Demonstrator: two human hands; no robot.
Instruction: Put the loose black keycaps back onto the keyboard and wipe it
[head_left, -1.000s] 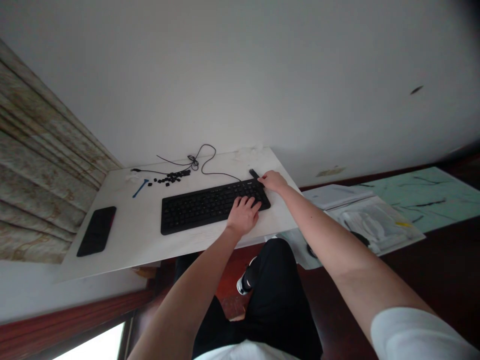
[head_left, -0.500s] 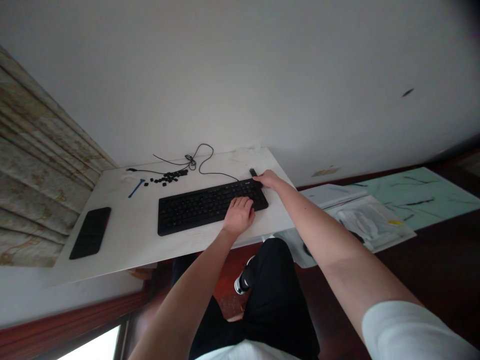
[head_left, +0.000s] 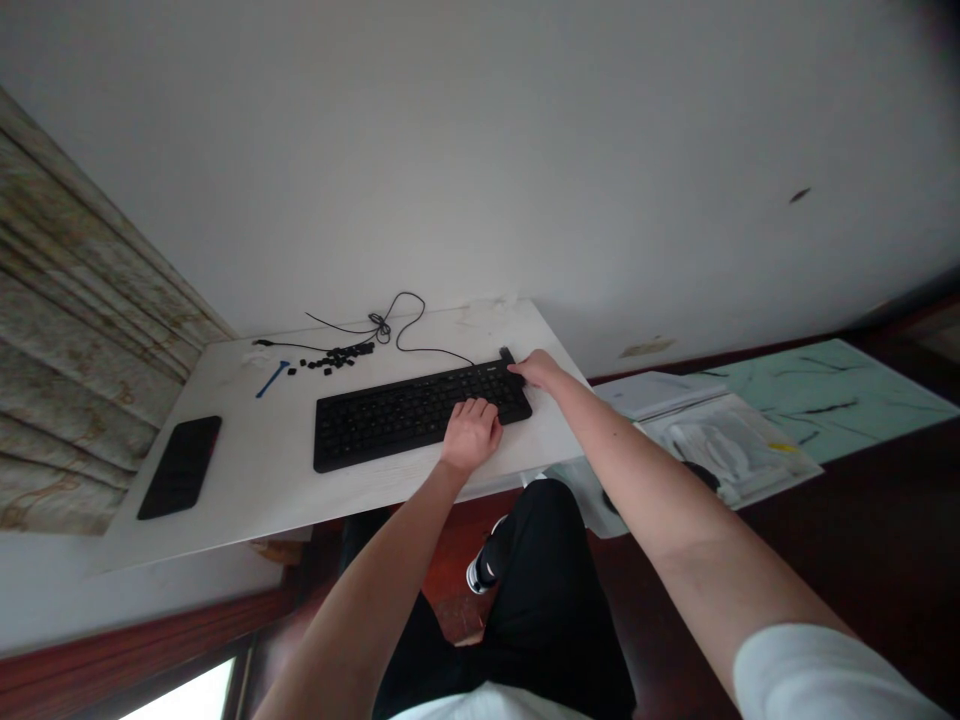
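Here we go: the left hand (head_left: pixel 471 435) is planted on the right half of a black computer keyboard (head_left: pixel 420 415), fingers curved over the keys and half open, and from this angle you can't tell whether it has hold of anything. Over to the right, the right hand (head_left: pixel 537 370) reaches out to the keyboard's far right corner, fingers stretched almost flat along the top edge, right beside a small black oblong piece (head_left: pixel 507 355) poking up past that edge. Is it gripping that piece? Can't call it from here. The keyboard lies across the middle of a white table (head_left: pixel 255 480), closer to the near edge than the far one. Behind it, towards the far edge, there's a little scatter of loose black keycaps (head_left: pixel 341 354), with a blue plastic tool (head_left: pixel 271 379) just to their left. A thin black cable (head_left: pixel 382 328) loops into a tangle above them and runs down to the keyboard's top edge. Out at the left end of the table lies a black smartphone (head_left: pixel 180 467), right beside a patterned curtain (head_left: pixel 75 350). Off past the right edge, papers in a clear plastic sleeve (head_left: pixel 727 445) sit lower down, beyond the person's black trousers (head_left: pixel 555 580).
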